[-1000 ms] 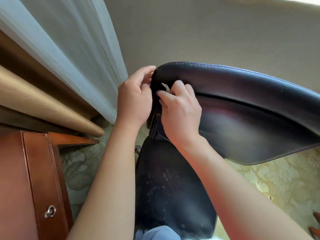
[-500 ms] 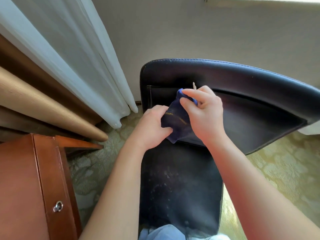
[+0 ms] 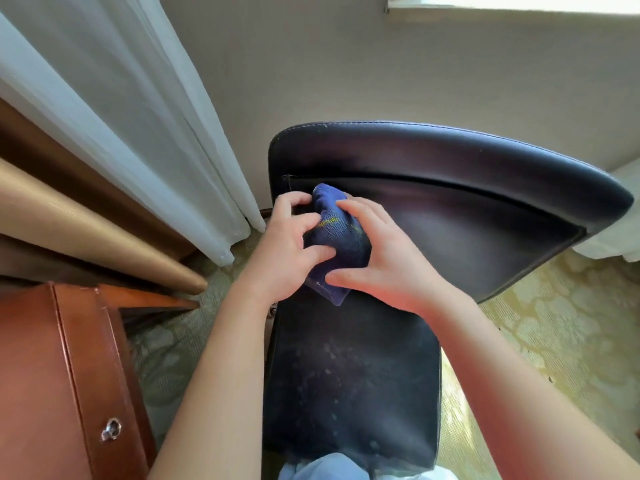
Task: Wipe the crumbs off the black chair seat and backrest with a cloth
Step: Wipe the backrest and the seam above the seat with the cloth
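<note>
No words or numbers to read anywhere, yellow marks on the blue cloth (image 3: 337, 237) too blurry to tell, no label on the black chair (image 3: 450, 188), none on the wooden drawer (image 3: 86, 393)

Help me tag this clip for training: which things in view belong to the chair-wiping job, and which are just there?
In the job: blue cloth, left hand, right hand, black chair seat with pale crumbs, backrest.

Just there: white curtain, wooden cabinet, patterned carpet, wall.
</note>
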The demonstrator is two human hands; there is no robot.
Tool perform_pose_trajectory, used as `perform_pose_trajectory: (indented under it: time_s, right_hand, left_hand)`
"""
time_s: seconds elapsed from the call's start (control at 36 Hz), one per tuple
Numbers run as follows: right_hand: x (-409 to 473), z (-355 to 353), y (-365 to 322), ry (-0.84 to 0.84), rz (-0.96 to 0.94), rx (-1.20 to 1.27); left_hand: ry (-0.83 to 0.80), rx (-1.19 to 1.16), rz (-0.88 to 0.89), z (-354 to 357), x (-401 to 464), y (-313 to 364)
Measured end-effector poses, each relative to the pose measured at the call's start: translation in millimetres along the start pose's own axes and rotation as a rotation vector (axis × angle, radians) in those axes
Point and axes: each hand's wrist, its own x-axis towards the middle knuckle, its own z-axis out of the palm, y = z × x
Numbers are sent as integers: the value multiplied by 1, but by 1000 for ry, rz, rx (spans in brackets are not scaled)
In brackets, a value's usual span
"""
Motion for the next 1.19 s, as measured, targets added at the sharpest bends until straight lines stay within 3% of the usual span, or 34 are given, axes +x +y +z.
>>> perform_pose_trajectory:
  time_s: [0.14, 0.22, 0.31, 0.36, 0.47, 0.58, 0.92, 1.03, 1.19]
  right_hand:
    - [24, 13, -19, 165, -3, -272]
    - [37, 19, -29, 252, -23, -330]
    - [46, 21, -35, 319, -27, -420]
    - [52, 20, -35, 360, -19, -486]
    - [64, 25, -34, 303, 23, -635]
    - [73, 35, -36, 277, 28, -674]
    - [85, 49, -42, 138, -59, -770]
    - [61, 65, -23, -36, -16, -688]
    - [34, 50, -3, 211, 22, -500]
  left_hand:
    - [43, -248, -78, -19, 1, 2]
    - [205, -486, -134, -29, 2, -4]
    - [456, -446, -187, -38, 12, -21]
    - [498, -381, -236, -42, 22, -35]
    - [372, -315, -238, -43, 42, -48]
    - [252, -410, -152, -41, 56, -46]
    - [187, -438, -212, -49, 62, -42]
    - [163, -396, -199, -48, 56, -36]
    - [197, -405, -162, -39, 54, -31]
